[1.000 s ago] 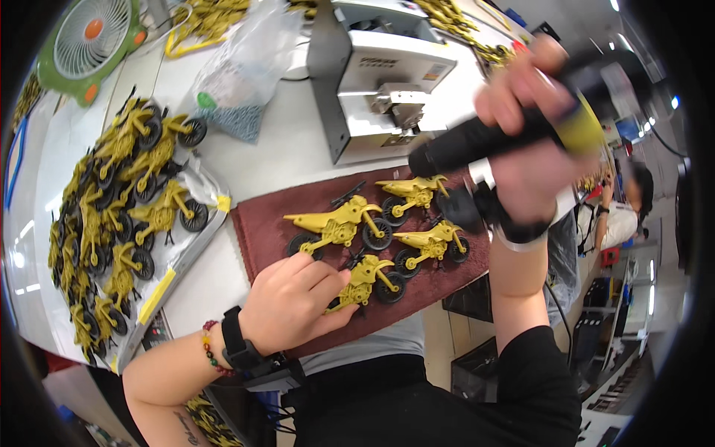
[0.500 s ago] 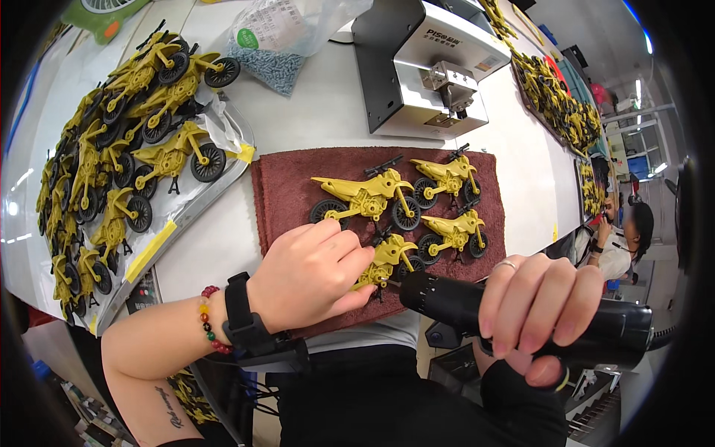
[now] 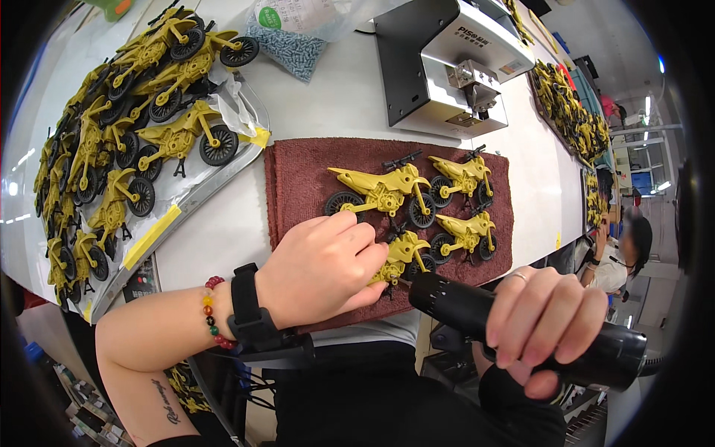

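Left hand (image 3: 324, 264) fingers pinch a yellow toy motorcycle (image 3: 398, 257) with black wheels; right hand (image 3: 544, 320) grips a black screwdriver (image 3: 477, 309).

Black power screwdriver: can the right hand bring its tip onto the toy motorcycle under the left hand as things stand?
Probably yes. The right hand grips the black power screwdriver, whose tip sits just beside the yellow toy motorcycle on the brown cloth. The left hand covers the bike's front half, but its rear lies bare.

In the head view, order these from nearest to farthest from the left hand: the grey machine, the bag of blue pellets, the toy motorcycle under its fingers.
From the left hand:
1. Toy motorcycle, under the fingertips, on the brown cloth.
2. Grey machine, beyond the cloth, upper right.
3. Bag of blue pellets, top edge.
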